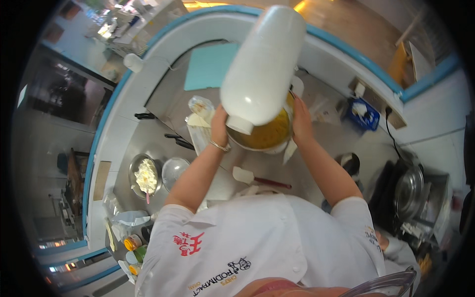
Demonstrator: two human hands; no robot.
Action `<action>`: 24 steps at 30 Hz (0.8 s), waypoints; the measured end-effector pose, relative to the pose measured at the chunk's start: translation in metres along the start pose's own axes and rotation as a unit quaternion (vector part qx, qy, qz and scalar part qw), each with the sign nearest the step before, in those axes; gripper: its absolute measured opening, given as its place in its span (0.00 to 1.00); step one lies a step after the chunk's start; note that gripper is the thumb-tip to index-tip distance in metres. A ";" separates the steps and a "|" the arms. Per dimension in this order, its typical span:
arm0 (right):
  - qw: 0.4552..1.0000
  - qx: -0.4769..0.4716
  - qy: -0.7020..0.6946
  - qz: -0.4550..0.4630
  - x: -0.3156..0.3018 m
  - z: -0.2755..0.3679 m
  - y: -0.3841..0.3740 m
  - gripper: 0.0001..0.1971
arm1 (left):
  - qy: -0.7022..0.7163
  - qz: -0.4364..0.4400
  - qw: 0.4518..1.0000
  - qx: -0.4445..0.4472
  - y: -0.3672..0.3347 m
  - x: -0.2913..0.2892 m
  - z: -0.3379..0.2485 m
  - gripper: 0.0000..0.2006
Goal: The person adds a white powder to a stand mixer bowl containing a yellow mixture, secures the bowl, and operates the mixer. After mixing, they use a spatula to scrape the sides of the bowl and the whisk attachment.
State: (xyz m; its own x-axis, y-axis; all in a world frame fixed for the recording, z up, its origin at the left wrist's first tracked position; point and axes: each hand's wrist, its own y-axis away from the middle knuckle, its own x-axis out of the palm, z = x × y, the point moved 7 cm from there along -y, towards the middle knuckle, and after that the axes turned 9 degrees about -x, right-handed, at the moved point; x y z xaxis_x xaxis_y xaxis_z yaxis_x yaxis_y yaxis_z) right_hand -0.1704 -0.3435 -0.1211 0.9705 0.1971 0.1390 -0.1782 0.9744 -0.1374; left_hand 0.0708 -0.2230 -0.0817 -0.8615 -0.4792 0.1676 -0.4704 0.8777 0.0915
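A white stand mixer (264, 64) leans large across the upper middle and covers part of the metal mixing bowl (269, 147) beneath it. Inside that bowl is a yellow-orange mixture (271, 133). My left hand (219, 127) is wrapped round the bowl's left side, its fingers partly hidden behind the mixer head. On the opposite side, my right hand (303, 121) grips the bowl's wall. Just in front lies a spatula (260, 178) with a white blade and dark red handle.
At left stand a metal bowl (132, 173) of pale creamy lumps and a clear bowl (175, 173). Black-handled utensils (179, 141) lie nearby. A teal board (210, 64) rests at the back. A blue basket (363, 114) and black cord (391, 131) are at right.
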 end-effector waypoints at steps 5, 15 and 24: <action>0.990 0.054 -0.129 -0.027 0.012 0.019 0.014 0.20 | 0.063 -0.001 0.996 -0.057 0.009 -0.001 0.007 0.18; 0.996 0.028 -0.066 -0.047 0.004 0.007 0.024 0.20 | 0.058 -0.024 0.998 -0.024 0.015 -0.008 0.015 0.19; 0.991 0.042 -0.119 -0.033 0.002 0.011 0.018 0.21 | -0.021 -0.030 0.999 -0.021 0.007 -0.005 0.014 0.19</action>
State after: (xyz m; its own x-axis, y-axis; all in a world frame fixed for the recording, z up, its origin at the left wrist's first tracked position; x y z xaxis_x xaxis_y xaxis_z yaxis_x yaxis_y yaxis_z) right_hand -0.1737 -0.3245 -0.1123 0.9165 0.1429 0.3737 -0.1381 0.9896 -0.0398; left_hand 0.0692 -0.2144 -0.0958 -0.8394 -0.5304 0.1186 -0.5144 0.8458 0.1418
